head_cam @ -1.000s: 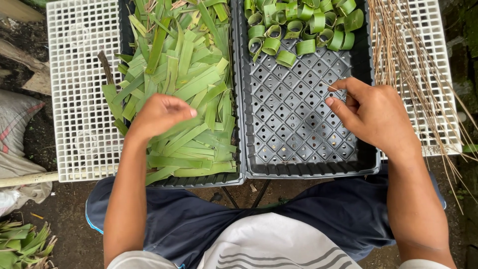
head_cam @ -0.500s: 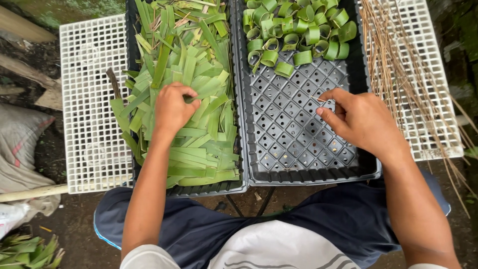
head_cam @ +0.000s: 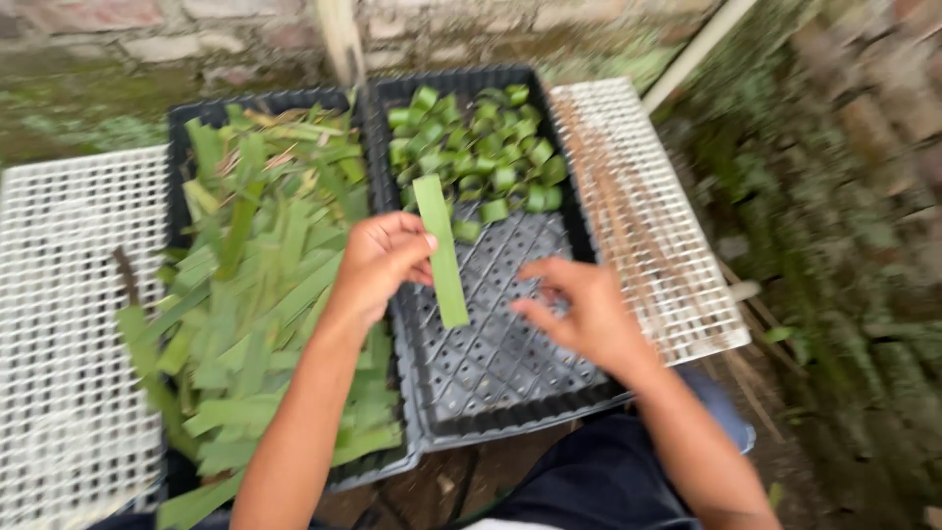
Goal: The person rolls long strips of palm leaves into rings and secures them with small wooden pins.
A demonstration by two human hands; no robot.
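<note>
Above the black cell tray's (head_cam: 491,363) near edge, left hand (head_cam: 378,260) pinches a leaf strip (head_cam: 442,250) mid-length: light, limp-looking, likely tearable. Right hand (head_cam: 579,314) hovers empty, fingers loose.

This is an outdoor work spot, most likely a backyard or small garden nursery. A weathered brick wall (head_cam: 147,29) runs across the top of the frame, with moss and weeds at its foot, and bare damp earth (head_cam: 844,294) with scattered greenery fills the right side. Black plastic seedling trays (head_cam: 491,363) sit in the middle on white plastic grids (head_cam: 69,294) (the sort used for plant benches). One tray holds cut green leaf strips (head_cam: 255,294), the other rolled leaf rings (head_cam: 471,147), with thin dry sticks (head_cam: 628,226) at upper right.
</note>
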